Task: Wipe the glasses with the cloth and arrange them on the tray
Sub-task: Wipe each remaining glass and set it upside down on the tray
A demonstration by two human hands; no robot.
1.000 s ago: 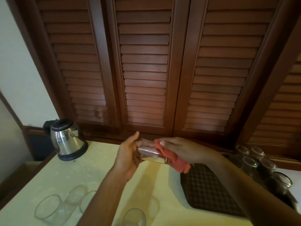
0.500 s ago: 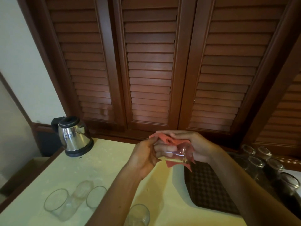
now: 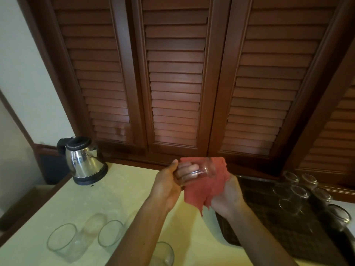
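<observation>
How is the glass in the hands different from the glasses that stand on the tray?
The held glass lies on its side in the air, gripped by the left hand, while the glasses on the tray stand upside down on the dark tray. The held glass rests against the red cloth, which the right hand holds; no cloth touches the tray glasses. It is single; they form a group. All are clear tumblers.

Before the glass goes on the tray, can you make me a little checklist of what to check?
1. Left hand has a firm grip on the held glass: ok.
2. Right hand holds the cloth against it: ok.
3. Glass fully wiped: cannot tell.
4. Bare spot free on the tray: ok.
5. Tray glasses standing upside down, out of the way: ok.
6. All counter glasses wiped: not ok.
</observation>
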